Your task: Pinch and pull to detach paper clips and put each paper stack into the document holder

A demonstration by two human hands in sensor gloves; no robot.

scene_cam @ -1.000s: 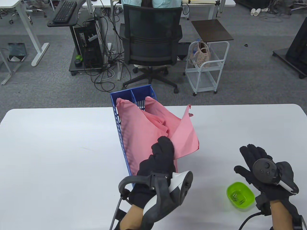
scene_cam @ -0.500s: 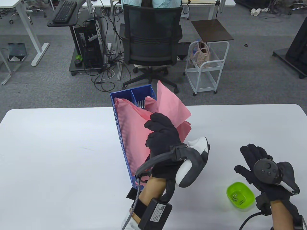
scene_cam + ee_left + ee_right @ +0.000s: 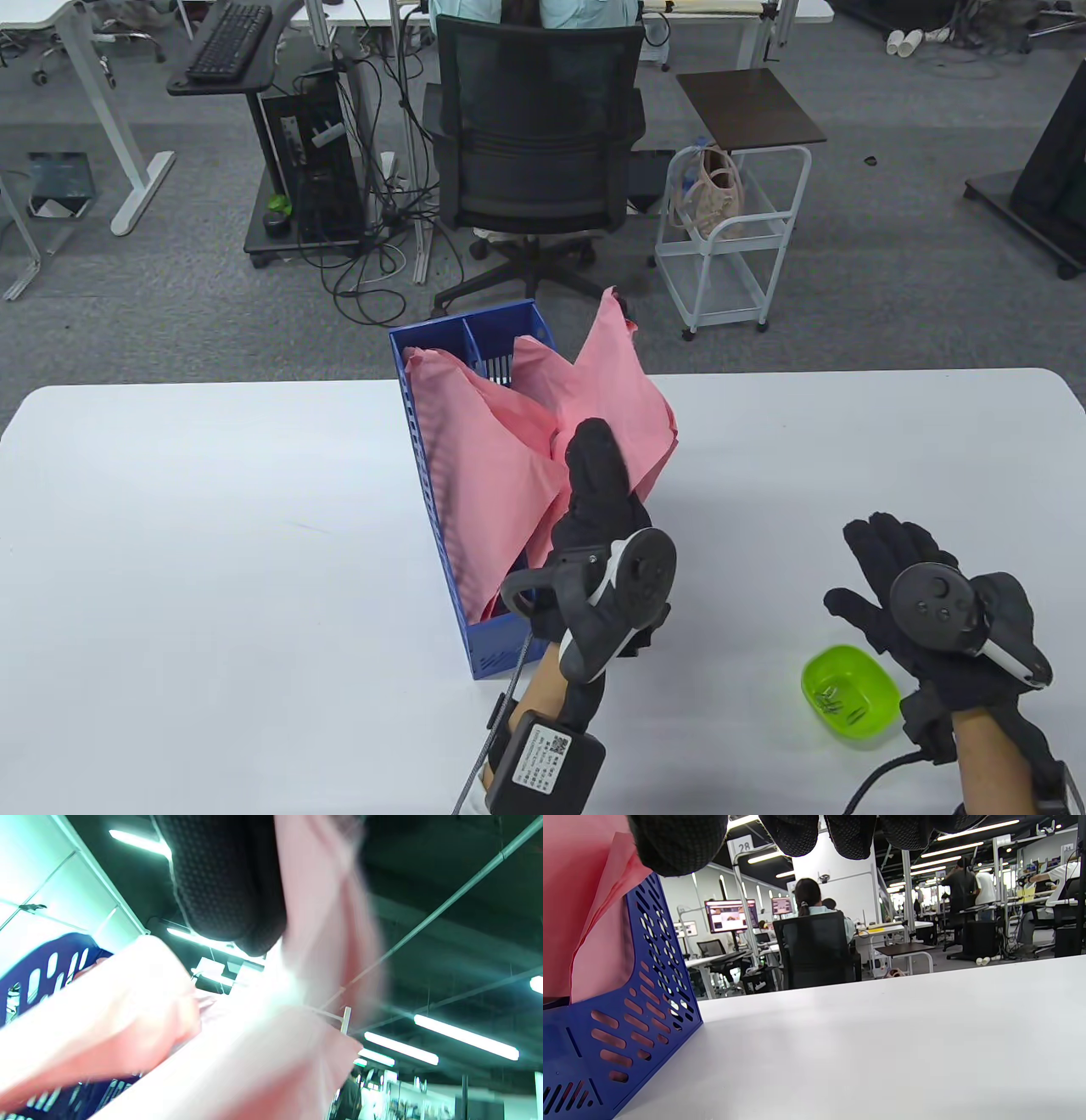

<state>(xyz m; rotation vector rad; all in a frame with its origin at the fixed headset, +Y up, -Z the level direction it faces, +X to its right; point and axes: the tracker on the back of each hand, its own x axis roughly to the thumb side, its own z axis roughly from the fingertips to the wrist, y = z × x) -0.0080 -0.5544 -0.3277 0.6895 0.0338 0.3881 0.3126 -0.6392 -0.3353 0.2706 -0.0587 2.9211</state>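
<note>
Change: pink stack [image 3: 624, 399] now upright at holder [image 3: 424, 475]; I've nearly filed it.
L hand [image 3: 598, 501]: pinching stack.
R hand [image 3: 912, 586]: fingers relaxed, empty.

The table view looks down from above; both wrist views sit low, sharing the blue document holder [image 3: 441, 543].

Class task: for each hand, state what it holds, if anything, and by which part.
The left hand holds the pink paper stack by its lower near part, above the blue document holder. The right hand holds nothing.
</note>
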